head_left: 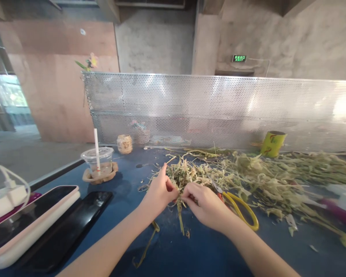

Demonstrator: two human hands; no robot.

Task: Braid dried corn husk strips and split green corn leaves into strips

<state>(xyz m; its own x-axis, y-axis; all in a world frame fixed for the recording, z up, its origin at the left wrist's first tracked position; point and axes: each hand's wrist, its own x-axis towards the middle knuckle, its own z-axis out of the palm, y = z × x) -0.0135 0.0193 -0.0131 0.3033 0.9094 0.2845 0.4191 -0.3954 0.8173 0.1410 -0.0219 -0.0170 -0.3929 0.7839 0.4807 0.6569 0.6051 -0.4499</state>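
My left hand [159, 191] and my right hand [205, 205] meet over a small bundle of dried plant stems [180, 181] on the blue table [207, 250]. Both hands pinch the bundle near its middle, fingers closed around it. A stalk end [180, 221] sticks out below the hands toward me. Yellow-handled scissors [240, 209] lie on the table just right of my right hand, their blades hidden partly behind it.
A long heap of dried stems and leaves [276, 175] spreads to the right. A plastic cup with a straw [98, 161], a small jar [124, 144], a yellow-green cup [273, 143], a black phone [83, 209] and a tablet [29, 223] sit around. A perforated metal screen [219, 109] backs the table.
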